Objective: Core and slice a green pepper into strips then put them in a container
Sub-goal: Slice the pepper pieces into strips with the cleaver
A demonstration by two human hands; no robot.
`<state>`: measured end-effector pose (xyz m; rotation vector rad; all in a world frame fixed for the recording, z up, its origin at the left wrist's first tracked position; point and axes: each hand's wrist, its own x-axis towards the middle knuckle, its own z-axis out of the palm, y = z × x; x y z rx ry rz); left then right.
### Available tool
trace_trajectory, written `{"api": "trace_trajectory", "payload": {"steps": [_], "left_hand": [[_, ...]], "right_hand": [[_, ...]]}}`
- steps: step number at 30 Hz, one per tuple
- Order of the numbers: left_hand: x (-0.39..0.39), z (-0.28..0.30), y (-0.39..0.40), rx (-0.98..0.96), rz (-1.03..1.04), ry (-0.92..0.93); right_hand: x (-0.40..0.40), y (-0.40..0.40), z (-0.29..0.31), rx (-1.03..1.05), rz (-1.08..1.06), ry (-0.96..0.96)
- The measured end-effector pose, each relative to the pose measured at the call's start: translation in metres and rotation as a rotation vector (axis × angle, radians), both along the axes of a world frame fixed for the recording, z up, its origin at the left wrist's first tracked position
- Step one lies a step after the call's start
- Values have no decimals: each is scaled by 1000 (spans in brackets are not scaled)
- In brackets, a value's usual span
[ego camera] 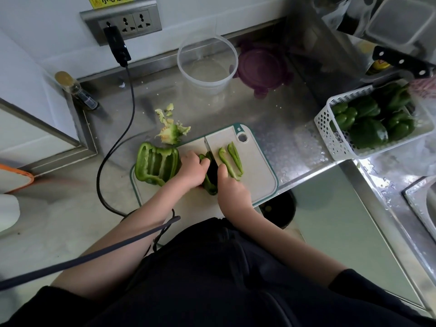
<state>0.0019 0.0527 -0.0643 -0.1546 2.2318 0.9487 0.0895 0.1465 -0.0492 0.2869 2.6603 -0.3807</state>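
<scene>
On the pale cutting board my left hand holds down a piece of green pepper with curled fingers. My right hand grips a knife whose blade stands on that piece. Two cut strips lie to the right of the blade. A large opened pepper half lies inside up on the board's left end. The cut-out core with seeds sits on the counter behind the board. An empty clear round container stands at the back.
A purple lid lies right of the container. A white basket of whole green peppers stands at the right, a black-handled knife above it. A black cable runs from the wall socket along the board's left. A sink edge is at far right.
</scene>
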Motion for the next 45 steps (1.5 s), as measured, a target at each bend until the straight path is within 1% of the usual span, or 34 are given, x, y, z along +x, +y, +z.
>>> {"api": "trace_trajectory", "payload": {"steps": [4, 9, 14, 19, 22, 24, 26, 29, 32, 34, 36, 38, 39, 42, 45], "left_hand": [[4, 1, -1, 2, -2, 34], [7, 0, -11, 56, 12, 36], [7, 5, -18, 108, 5, 15], [10, 8, -17, 95, -12, 55], [12, 7, -20, 115, -19, 73], [19, 5, -24, 127, -24, 107], [26, 3, -28, 129, -27, 155], [34, 2, -31, 125, -65, 194], [36, 3, -32, 99, -148, 243], [37, 4, -29, 95, -127, 259], [36, 5, -25, 95, -11, 181], [35, 9, -20, 81, 146, 29], [35, 10, -17, 48, 180, -16], [34, 9, -13, -33, 196, -15], [27, 1, -19, -9, 269, -107]], "right_hand": [[-9, -3, 1, -16, -10, -5], [-8, 1, -2, 29, 32, -2], [-10, 17, -7, -56, -43, 18], [-9, 12, -8, 4, 42, 37], [-11, 20, -7, -57, 4, 46], [-12, 28, -3, -139, -66, 55], [-11, 28, -2, -160, -73, 78], [-11, 22, -5, -136, -45, 91], [-10, 18, -9, -67, -5, 88], [-10, 18, -8, -41, 10, 94], [-9, 16, -7, -43, 10, 92], [-8, 15, -6, -30, 24, 83], [-8, 13, -5, -14, 37, 79], [-5, 8, -2, 16, 61, 64], [-4, 2, -2, 55, 102, 56]]}}
